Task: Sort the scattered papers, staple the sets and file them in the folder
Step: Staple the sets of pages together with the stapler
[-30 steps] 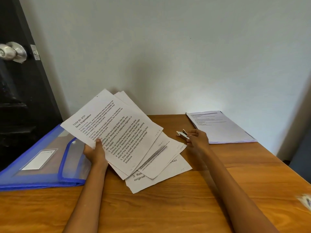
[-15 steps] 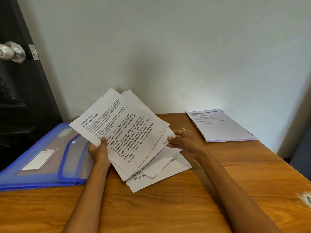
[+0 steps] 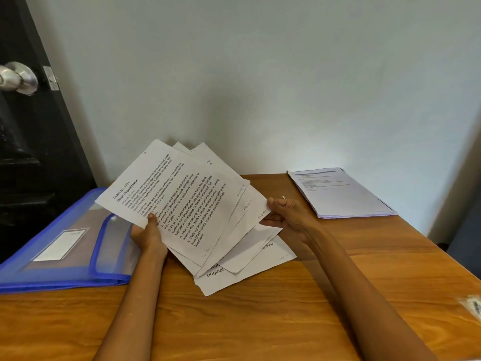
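Observation:
A fanned bunch of printed white sheets (image 3: 182, 199) is held tilted above the wooden desk (image 3: 260, 321). My left hand (image 3: 148, 235) grips its lower left edge, thumb on the top page headed "Desk Organization". My right hand (image 3: 289, 217) pinches the right corner of the fan. More loose sheets (image 3: 250, 267) lie on the desk under the bunch. A small white stapler (image 3: 283, 197) peeks out just behind my right hand. A blue translucent folder (image 3: 65, 243) lies at the left.
A neat pile of printed papers (image 3: 341, 194) sits at the back right of the desk, near the wall. A dark door with a metal knob (image 3: 19, 78) stands at the left. A small blurred object (image 3: 472, 307) lies at the desk's right edge.
My right hand left the stapler and moved left to pinch the right corner of the fanned sheets. The bunch shifted slightly right and up in my left hand.

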`<action>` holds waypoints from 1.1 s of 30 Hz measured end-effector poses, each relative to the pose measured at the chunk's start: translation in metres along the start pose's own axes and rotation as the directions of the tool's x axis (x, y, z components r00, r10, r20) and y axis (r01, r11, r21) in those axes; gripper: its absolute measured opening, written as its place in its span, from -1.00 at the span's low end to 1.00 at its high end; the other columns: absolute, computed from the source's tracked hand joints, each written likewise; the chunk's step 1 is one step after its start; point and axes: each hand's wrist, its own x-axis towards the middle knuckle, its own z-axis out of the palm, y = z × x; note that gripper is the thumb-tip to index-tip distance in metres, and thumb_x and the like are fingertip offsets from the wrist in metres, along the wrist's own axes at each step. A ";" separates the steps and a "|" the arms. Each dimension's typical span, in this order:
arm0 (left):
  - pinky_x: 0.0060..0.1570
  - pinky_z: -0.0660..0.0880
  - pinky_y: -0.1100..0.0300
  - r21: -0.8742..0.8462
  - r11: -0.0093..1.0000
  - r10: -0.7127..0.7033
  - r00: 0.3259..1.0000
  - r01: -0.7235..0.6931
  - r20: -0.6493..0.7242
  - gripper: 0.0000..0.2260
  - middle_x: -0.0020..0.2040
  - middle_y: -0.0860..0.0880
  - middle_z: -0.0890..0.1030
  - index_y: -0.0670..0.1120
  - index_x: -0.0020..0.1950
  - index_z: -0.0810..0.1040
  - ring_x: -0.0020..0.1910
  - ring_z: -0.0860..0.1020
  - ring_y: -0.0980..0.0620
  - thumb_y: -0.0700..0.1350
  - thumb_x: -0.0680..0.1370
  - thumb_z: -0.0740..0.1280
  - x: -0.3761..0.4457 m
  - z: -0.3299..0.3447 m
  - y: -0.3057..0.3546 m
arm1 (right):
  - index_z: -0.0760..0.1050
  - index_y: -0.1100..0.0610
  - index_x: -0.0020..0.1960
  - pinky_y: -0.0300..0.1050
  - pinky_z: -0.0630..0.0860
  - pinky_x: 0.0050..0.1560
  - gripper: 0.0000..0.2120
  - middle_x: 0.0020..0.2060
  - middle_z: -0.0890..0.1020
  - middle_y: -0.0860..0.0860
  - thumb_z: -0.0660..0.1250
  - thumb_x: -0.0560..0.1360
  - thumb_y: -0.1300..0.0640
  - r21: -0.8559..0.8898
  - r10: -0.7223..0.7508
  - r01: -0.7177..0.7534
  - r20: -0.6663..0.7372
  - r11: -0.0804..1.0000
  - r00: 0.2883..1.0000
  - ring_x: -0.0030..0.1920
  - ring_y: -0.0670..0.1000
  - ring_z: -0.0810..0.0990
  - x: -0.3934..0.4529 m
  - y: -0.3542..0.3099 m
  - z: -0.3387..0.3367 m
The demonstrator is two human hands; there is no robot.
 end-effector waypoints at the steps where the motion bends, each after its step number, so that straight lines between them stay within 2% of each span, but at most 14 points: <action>1: -0.03 0.51 0.07 0.001 1.000 0.013 1.000 -0.013 -0.003 -0.72 0.22 -0.15 0.54 -0.18 0.30 0.45 0.15 0.55 -0.11 -0.25 0.58 0.24 -0.001 0.000 0.001 | 0.57 0.24 -0.08 -0.11 0.64 -0.12 -0.73 -0.17 0.70 0.10 0.19 0.57 0.09 0.004 0.017 -0.017 0.008 1.000 1.000 -0.15 0.06 0.69 -0.001 -0.001 0.000; 4: -0.01 0.50 0.09 0.015 0.998 0.063 0.998 -0.063 0.002 -0.70 0.22 -0.15 0.54 -0.19 0.32 0.44 0.17 0.54 -0.10 -0.26 0.58 0.23 -0.003 0.000 0.002 | 0.59 0.23 -0.05 -0.08 0.63 -0.07 -0.57 -0.11 0.69 0.17 0.10 0.58 -0.07 -0.036 0.026 -0.026 0.007 0.999 1.000 -0.08 0.12 0.68 -0.002 -0.003 -0.003; 6: 0.04 0.51 0.07 0.041 0.993 0.113 0.994 -0.114 0.006 -0.69 0.23 -0.16 0.53 -0.19 0.33 0.42 0.18 0.53 -0.10 -0.27 0.59 0.22 -0.002 -0.001 0.002 | 0.60 0.18 -0.05 -0.07 0.62 -0.03 -0.53 -0.11 0.68 0.14 0.06 0.59 -0.13 -0.196 -0.042 0.024 -0.089 0.980 0.995 -0.07 0.11 0.67 0.000 -0.001 -0.008; 7: 0.06 0.51 0.06 0.056 0.989 0.139 0.990 -0.139 0.001 -0.69 0.24 -0.16 0.53 -0.19 0.33 0.41 0.18 0.53 -0.10 -0.28 0.59 0.22 -0.001 -0.002 0.002 | 0.59 0.15 -0.07 -0.05 0.61 0.00 -0.55 -0.12 0.68 0.11 0.06 0.59 -0.13 -0.311 -0.114 0.054 -0.179 0.949 0.977 -0.05 0.12 0.66 0.002 0.001 -0.011; 9: 0.08 0.51 0.07 0.089 0.979 0.185 0.982 -0.182 -0.026 -0.69 0.24 -0.17 0.52 -0.20 0.33 0.40 0.19 0.53 -0.10 -0.28 0.58 0.22 0.000 -0.003 0.003 | 0.58 0.12 -0.11 0.04 0.58 0.07 -0.63 -0.12 0.66 0.10 0.12 0.60 -0.08 -0.508 -0.274 0.061 -0.355 0.859 0.894 -0.05 0.11 0.64 0.008 0.006 -0.020; 11: 0.11 0.51 0.04 0.110 0.973 0.211 0.976 -0.205 -0.048 -0.70 0.24 -0.18 0.52 -0.21 0.32 0.39 0.19 0.53 -0.10 -0.29 0.58 0.22 0.002 -0.003 0.004 | 0.56 0.13 -0.09 0.08 0.56 0.09 -0.75 -0.06 0.65 0.13 0.18 0.59 0.03 -0.571 -0.320 0.001 -0.459 0.821 0.828 -0.07 0.10 0.64 0.012 0.008 -0.028; 13: 0.13 0.51 0.03 0.123 0.972 0.210 0.976 -0.202 -0.056 -0.69 0.25 -0.18 0.51 -0.22 0.32 0.39 0.19 0.52 -0.09 -0.29 0.58 0.23 0.003 -0.004 0.004 | 0.56 0.18 0.02 -0.02 0.57 0.07 -0.84 0.02 0.63 0.14 0.24 0.57 0.13 -0.561 -0.293 -0.055 -0.511 0.826 0.808 -0.08 0.08 0.64 0.014 0.006 -0.033; 15: 0.13 0.51 0.04 0.122 0.973 0.204 0.977 -0.196 -0.056 -0.69 0.25 -0.18 0.51 -0.22 0.32 0.39 0.20 0.52 -0.09 -0.29 0.57 0.23 0.005 -0.004 0.003 | 0.55 0.22 0.12 -0.13 0.55 0.00 -0.81 0.06 0.61 0.13 0.29 0.54 0.21 -0.560 -0.281 -0.073 -0.519 0.825 0.807 -0.07 0.07 0.63 0.014 0.007 -0.035; 17: 0.13 0.51 0.04 0.116 0.975 0.196 0.979 -0.188 -0.057 -0.69 0.25 -0.18 0.51 -0.21 0.32 0.39 0.19 0.52 -0.09 -0.28 0.58 0.23 0.006 -0.004 0.003 | 0.56 0.22 0.12 -0.18 0.52 -0.07 -0.81 0.05 0.60 0.13 0.31 0.51 0.26 -0.574 -0.283 -0.083 -0.517 0.815 0.808 -0.07 0.06 0.61 0.013 0.008 -0.035; 22: 0.13 0.51 -0.01 0.133 0.974 0.190 0.981 -0.184 -0.033 -0.69 0.24 -0.17 0.52 -0.20 0.32 0.40 0.19 0.53 -0.09 -0.27 0.58 0.23 0.008 -0.006 0.000 | 0.55 0.22 0.12 -0.07 0.56 0.05 -0.79 0.06 0.60 0.14 0.34 0.49 0.29 -0.571 -0.262 -0.109 -0.527 0.814 0.809 -0.04 0.09 0.62 0.012 0.009 -0.036; 28: 0.09 0.51 0.05 0.209 0.957 0.208 0.978 -0.202 -0.010 -0.70 0.25 -0.18 0.51 -0.21 0.32 0.39 0.19 0.52 -0.12 -0.28 0.58 0.21 0.008 -0.007 -0.003 | 0.56 0.22 0.12 -0.14 0.52 0.01 -0.79 0.10 0.59 0.13 0.34 0.49 0.30 -0.630 -0.282 -0.132 -0.513 0.766 0.811 -0.01 0.08 0.60 0.011 0.010 -0.036; 31: 0.08 0.49 0.08 0.247 0.937 0.253 0.967 -0.248 0.011 -0.70 0.24 -0.19 0.52 -0.21 0.31 0.40 0.20 0.52 -0.13 -0.31 0.58 0.20 0.006 -0.006 -0.004 | 0.58 0.20 0.09 -0.08 0.54 0.10 -0.81 0.10 0.58 0.13 0.35 0.48 0.28 -0.652 -0.282 -0.149 -0.508 0.744 0.814 0.02 0.11 0.60 0.010 0.009 -0.037; 33: 0.09 0.49 0.07 0.264 0.930 0.263 0.965 -0.256 0.011 -0.70 0.24 -0.19 0.52 -0.21 0.31 0.41 0.20 0.52 -0.13 -0.31 0.58 0.20 0.007 -0.006 -0.005 | 0.59 0.17 0.05 -0.08 0.55 0.06 -0.84 0.08 0.59 0.13 0.36 0.48 0.28 -0.685 -0.274 -0.176 -0.494 0.707 0.825 0.00 0.10 0.59 0.008 0.008 -0.037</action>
